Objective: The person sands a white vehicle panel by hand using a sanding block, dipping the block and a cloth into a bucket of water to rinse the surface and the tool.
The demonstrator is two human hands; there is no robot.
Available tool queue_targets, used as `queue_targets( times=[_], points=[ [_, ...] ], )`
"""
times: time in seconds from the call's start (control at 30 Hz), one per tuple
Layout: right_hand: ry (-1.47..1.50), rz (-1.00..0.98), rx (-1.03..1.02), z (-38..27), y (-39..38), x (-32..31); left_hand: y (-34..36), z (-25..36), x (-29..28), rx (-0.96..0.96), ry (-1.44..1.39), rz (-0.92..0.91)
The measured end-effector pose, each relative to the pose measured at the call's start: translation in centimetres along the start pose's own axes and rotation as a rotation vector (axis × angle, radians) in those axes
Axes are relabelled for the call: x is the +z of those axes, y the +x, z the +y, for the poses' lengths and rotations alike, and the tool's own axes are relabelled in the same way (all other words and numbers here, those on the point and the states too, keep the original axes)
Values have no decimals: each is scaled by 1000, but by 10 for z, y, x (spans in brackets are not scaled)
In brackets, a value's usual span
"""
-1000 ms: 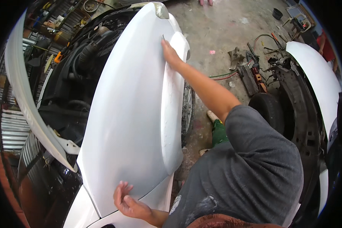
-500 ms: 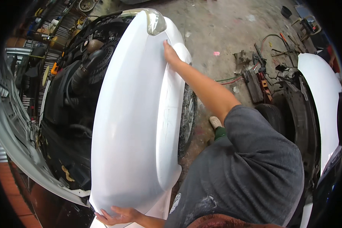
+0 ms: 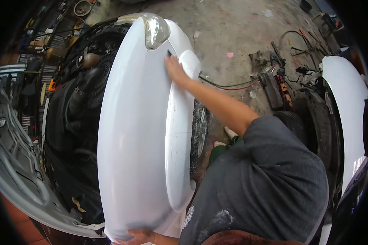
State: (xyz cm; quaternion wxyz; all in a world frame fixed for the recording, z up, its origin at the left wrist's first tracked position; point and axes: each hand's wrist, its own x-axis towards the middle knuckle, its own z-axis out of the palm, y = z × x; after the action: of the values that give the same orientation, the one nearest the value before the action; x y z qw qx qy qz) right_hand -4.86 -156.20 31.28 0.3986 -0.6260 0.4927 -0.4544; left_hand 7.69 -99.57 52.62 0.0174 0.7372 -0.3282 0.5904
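A white car fender with greyish, matte areas runs lengthwise in front of me, below a clear headlight. My right hand lies on its upper side near the headlight, fingers together and slightly blurred. At the fingertips the end of a small dark flat piece shows; its kind cannot be made out. My left hand rests on the fender's near end, fingers spread and flat, with nothing seen in it. Part of that hand is cut off by the lower edge of the view.
The open engine bay lies left of the fender, with a raised hood beyond. A tyre shows under the fender. Hoses cross the concrete floor. Another white car panel and loose metal parts stand at the right.
The right hand has slid a little along the fender, away from the headlight tip, and the dark piece now shows. My view has shifted slightly; the left hand stays at the near end.
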Motion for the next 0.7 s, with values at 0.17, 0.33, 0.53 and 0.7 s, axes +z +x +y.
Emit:
queue_targets(
  times=[0.17,0.33,0.53,0.7],
  points=[
    [190,-298,19,-64,-118,5,-18,-12,-9,-129,-30,-130],
    [101,-83,124,-10,21,-14,-11,-13,-6,-4,88,-67],
    [-21,-264,-250,-61,-132,7,-10,-8,-11,-8,105,-86],
    [43,-62,-165,-18,-22,1,-5,1,5,0,42,9]
  ],
)
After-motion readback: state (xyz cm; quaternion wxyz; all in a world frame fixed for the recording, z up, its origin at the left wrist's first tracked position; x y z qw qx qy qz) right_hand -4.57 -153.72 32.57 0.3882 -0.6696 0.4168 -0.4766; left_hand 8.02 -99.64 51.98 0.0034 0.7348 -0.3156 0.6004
